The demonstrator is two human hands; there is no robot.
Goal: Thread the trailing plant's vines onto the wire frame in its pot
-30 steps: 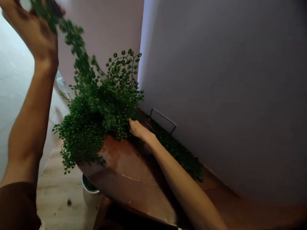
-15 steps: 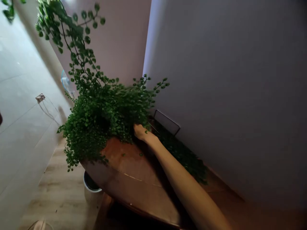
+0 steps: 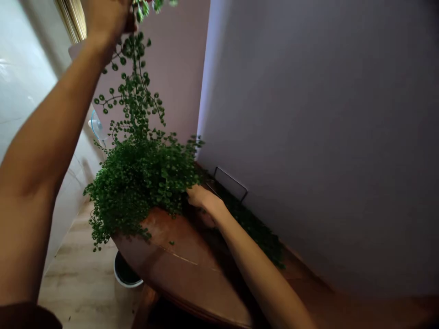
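Note:
A bushy green plant (image 3: 137,173) with small round leaves, which looks artificial, sits on a brown wooden table (image 3: 206,269). From it a leafy vine (image 3: 135,82) rises toward the top edge. My left hand (image 3: 111,18) is up there, closed around the vine, with its fingertips partly hidden and cut off by the frame. More leaves stick out past that hand. My right hand (image 3: 200,197) reaches into the plant's lower right side, low over the tabletop. Its fingers are hidden by the foliage and shadow.
Behind my right arm, dark greenery (image 3: 264,244) lies along the wall with a thin wire frame (image 3: 231,180) standing by it. A white-rimmed bucket (image 3: 128,285) is on the floor left of the table. A small fan (image 3: 98,128) shows behind the plant. Loose leaves (image 3: 171,243) dot the table.
My left arm has come into view from the left, and its hand now holds the vine upright. The vine has shifted right and straightened. My right hand stays at the plant's base.

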